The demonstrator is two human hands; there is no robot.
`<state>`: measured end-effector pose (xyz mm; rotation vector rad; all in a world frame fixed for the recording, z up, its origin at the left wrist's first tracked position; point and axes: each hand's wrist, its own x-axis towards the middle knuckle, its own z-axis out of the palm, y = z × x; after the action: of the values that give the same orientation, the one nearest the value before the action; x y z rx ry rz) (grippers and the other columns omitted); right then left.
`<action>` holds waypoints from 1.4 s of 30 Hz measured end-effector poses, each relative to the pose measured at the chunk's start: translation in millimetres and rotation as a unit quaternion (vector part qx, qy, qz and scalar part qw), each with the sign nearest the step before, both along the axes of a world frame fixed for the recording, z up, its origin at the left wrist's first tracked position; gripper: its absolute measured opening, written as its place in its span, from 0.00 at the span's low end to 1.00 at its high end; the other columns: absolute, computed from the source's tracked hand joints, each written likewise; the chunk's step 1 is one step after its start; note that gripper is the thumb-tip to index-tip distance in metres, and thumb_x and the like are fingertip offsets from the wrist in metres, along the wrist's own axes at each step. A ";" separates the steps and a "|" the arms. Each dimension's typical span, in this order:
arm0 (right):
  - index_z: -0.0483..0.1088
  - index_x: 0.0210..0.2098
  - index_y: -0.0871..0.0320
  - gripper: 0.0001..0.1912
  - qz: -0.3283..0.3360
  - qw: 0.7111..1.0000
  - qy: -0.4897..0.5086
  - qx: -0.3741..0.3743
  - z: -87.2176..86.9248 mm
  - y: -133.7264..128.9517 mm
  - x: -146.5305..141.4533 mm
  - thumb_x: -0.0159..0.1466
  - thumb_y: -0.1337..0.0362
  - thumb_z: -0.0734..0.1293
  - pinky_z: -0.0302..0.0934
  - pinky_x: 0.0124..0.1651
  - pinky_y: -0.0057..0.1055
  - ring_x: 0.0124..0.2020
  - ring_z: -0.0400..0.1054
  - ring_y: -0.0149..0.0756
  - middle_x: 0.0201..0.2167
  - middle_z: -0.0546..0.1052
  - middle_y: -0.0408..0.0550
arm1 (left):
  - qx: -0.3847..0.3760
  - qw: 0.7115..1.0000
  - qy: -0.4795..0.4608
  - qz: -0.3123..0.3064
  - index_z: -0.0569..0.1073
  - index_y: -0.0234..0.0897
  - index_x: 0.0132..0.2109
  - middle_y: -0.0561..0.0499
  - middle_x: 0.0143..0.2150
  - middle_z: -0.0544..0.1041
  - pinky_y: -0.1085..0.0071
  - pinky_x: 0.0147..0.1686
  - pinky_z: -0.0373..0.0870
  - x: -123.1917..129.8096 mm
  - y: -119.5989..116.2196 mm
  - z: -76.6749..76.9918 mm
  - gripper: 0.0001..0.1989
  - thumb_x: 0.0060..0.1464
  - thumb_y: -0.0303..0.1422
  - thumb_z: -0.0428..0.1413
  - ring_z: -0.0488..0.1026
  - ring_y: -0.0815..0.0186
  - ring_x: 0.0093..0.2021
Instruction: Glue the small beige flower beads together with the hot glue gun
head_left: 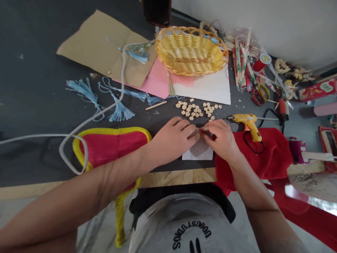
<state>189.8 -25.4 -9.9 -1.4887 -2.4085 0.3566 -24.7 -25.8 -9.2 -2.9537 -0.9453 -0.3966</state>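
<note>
My left hand [175, 138] and my right hand [221, 137] meet at the top edge of a small white sheet of paper [197, 154]. Both have curled fingers pinched close together; whatever sits between the fingertips is too small and covered to make out. Just beyond them lies a loose cluster of small pale flower-shaped beads [193, 110]. To the right of my right hand, a yellow hot glue gun [249, 123] rests beside a red cloth [273, 154]. A magenta fan-shaped piece with yellow trim [113, 146] lies partly under my left forearm.
A golden woven basket [193, 52] stands at the back on pink and white sheets. Blue tassels [121, 111], brown paper [105, 45] and a grey cable [91, 119] spread leftward. Scissors [259, 94], red thread [260, 63] and wrapped chopsticks [240, 63] crowd the right back.
</note>
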 end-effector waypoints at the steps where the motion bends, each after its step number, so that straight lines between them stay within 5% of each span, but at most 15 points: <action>1: 0.75 0.35 0.55 0.06 -0.002 1.000 -0.002 -0.001 -0.1 0.0 -0.3 0.62 0.68 0.65 0.57 0.45 0.38 0.45 0.69 0.43 0.39 0.79 0.47 | 0.002 1.000 0.002 0.001 0.73 0.37 0.51 0.46 0.45 0.75 0.59 0.46 0.68 0.4 0.2 0.3 0.13 0.64 0.28 0.48 0.70 0.58 0.45; 16: 0.73 0.44 0.57 0.09 0.000 1.000 -0.011 -0.008 -0.3 -2.3 0.9 0.65 0.63 0.65 0.56 0.47 0.39 0.47 0.65 0.45 0.43 0.77 0.50 | 0.028 0.999 -0.001 -0.033 0.76 0.35 0.47 0.44 0.47 0.76 0.56 0.46 0.71 -0.9 7.1 0.3 0.11 0.59 0.25 0.53 0.70 0.56 0.46; 23: 0.73 0.46 0.59 0.11 0.019 0.999 0.028 0.023 26.7 -8.7 29.9 0.68 0.65 0.60 0.63 0.52 0.41 0.46 0.67 0.43 0.42 0.77 0.51 | 0.040 0.998 0.010 -0.043 0.73 0.35 0.53 0.44 0.49 0.77 0.56 0.47 0.70 -1.1 6.9 2.0 0.15 0.61 0.24 0.50 0.70 0.57 0.46; 29: 0.73 0.43 0.57 0.11 -0.043 0.998 0.016 0.031 39.6 -14.4 71.4 0.68 0.66 0.60 0.66 0.51 0.43 0.46 0.70 0.43 0.43 0.78 0.51 | 0.028 0.998 0.019 -0.049 0.72 0.33 0.54 0.45 0.49 0.78 0.56 0.51 0.68 -1.9 7.1 2.8 0.16 0.61 0.22 0.49 0.70 0.57 0.48; 37: 0.72 0.37 0.57 0.18 -0.179 0.973 -0.079 0.121 18.8 2.8 137.5 0.68 0.51 0.58 0.65 0.41 0.39 0.37 0.71 0.41 0.34 0.77 0.54 | 0.028 0.998 0.039 -0.044 0.72 0.34 0.54 0.44 0.49 0.78 0.56 0.51 0.69 -1.8 6.7 1.5 0.17 0.60 0.21 0.49 0.71 0.57 0.49; 42: 0.71 0.40 0.57 0.11 -0.155 0.971 -0.096 0.152 25.6 1.1 122.2 0.68 0.57 0.61 0.62 0.49 0.46 0.44 0.68 0.47 0.41 0.75 0.55 | 0.009 0.998 0.043 -0.040 0.71 0.36 0.56 0.44 0.49 0.78 0.55 0.52 0.69 -2.5 6.6 3.0 0.19 0.61 0.22 0.48 0.72 0.57 0.49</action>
<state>312.0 -24.3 15.6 -1.7774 -2.1855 -0.2258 -27.2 -19.3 -6.3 -2.9720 -0.8115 -0.2755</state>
